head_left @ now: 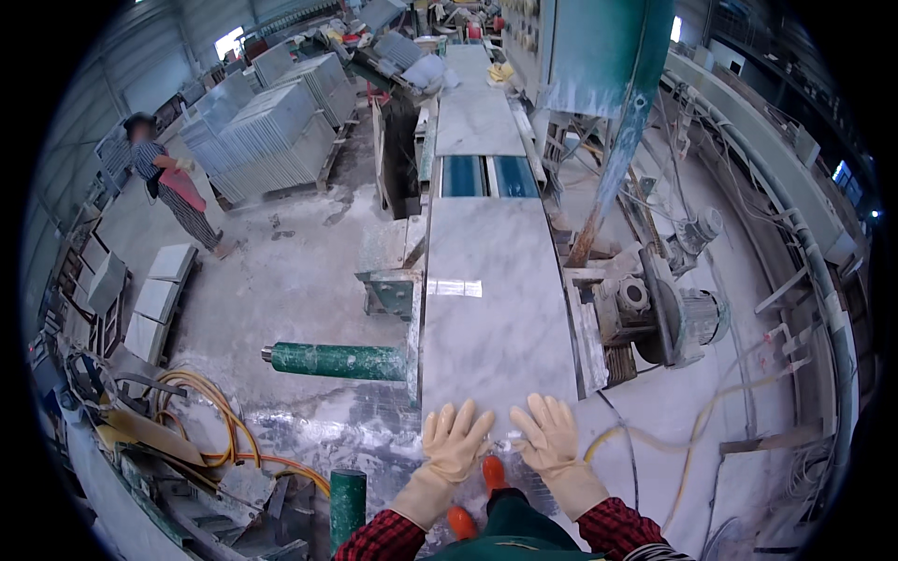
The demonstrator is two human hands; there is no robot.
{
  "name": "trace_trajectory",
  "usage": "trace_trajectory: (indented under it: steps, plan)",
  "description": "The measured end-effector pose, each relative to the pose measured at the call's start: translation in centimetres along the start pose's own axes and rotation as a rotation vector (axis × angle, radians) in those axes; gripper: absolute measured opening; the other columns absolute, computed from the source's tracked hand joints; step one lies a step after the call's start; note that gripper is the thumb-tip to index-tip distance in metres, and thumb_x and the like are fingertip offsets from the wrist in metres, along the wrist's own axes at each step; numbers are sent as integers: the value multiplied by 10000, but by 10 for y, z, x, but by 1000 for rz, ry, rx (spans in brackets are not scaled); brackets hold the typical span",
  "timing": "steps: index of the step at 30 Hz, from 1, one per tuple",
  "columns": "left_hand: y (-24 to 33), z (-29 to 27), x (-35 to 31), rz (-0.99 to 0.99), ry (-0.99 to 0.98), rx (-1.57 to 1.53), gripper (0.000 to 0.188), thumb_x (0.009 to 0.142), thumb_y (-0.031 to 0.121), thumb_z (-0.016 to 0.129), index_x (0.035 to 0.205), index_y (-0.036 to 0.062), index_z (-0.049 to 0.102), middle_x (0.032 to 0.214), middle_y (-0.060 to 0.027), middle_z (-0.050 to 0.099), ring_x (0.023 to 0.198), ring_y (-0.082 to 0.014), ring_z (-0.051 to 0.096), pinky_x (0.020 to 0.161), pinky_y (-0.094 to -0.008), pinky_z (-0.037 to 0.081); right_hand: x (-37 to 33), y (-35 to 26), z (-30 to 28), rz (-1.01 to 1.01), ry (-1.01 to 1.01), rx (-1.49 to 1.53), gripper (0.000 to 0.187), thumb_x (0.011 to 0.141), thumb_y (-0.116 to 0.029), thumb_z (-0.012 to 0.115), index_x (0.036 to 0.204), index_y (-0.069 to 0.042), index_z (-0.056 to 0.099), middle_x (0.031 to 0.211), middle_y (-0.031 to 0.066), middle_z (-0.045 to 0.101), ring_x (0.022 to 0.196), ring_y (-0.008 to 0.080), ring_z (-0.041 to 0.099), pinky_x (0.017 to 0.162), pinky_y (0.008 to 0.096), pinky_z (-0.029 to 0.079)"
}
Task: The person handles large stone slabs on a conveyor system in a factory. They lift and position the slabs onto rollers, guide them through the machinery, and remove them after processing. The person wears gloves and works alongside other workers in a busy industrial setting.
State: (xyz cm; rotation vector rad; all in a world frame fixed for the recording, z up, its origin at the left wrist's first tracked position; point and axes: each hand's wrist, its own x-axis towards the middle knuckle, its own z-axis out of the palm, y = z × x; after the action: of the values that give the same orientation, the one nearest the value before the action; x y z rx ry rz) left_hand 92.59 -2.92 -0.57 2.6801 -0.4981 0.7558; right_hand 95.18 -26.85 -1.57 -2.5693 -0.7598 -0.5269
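A pale grey-veined stone slab point(500, 327) lies on the conveyor in front of me. At its near edge my left hand point(456, 439), in a cream rubber glove, rests with fingers spread on the left part. My right hand point(545, 436), gloved alike, lies with fingers apart near the right corner. Neither hand grips anything; the palms are at the slab's edge. Beyond it a second slab point(475, 126) sits farther along, with the conveyor's blue belt point(463, 176) showing in the gap between them.
Left of the conveyor a green roller point(339, 361) juts out. An electric motor point(697, 318) is mounted on the right side. Orange hoses point(220, 411) coil at lower left. A person point(168, 182) stands near stacked slabs point(267, 136). A green machine housing point(603, 56) rises ahead.
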Motion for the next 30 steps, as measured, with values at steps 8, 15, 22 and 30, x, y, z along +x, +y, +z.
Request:
trace_trajectory:
  steps: [8,15,22,30]
  plan:
    - [-63,43,96,-102,-208,-24,523,1008,388,728,1510,263,651,1600,-182,562,1396,-493,531,1200,-619,378,106,58,34,44,-45,-7,535,1014,-452,667,1478,-186,692,1530,179,627,1391,435,554,1207,550,414]
    - [-94,77,157,-183,-347,-54,544,1066,416,668,1591,317,566,1701,-176,457,1548,-519,394,1312,-629,265,165,106,62,112,-123,-19,565,978,-346,738,1524,-228,658,1625,133,572,1493,402,493,1278,522,356]
    - [-103,83,175,-175,-329,-73,567,1014,373,726,1562,342,582,1703,-161,472,1535,-539,417,1304,-643,279,181,112,68,164,-136,-60,572,966,-329,755,1527,-266,663,1623,118,588,1517,377,486,1305,519,322]
    - [-107,93,187,-159,-342,-60,534,1058,403,669,1580,342,573,1704,-177,461,1536,-541,413,1305,-621,266,190,122,68,161,-106,-40,585,942,-320,769,1514,-254,670,1592,141,613,1495,398,507,1294,533,333]
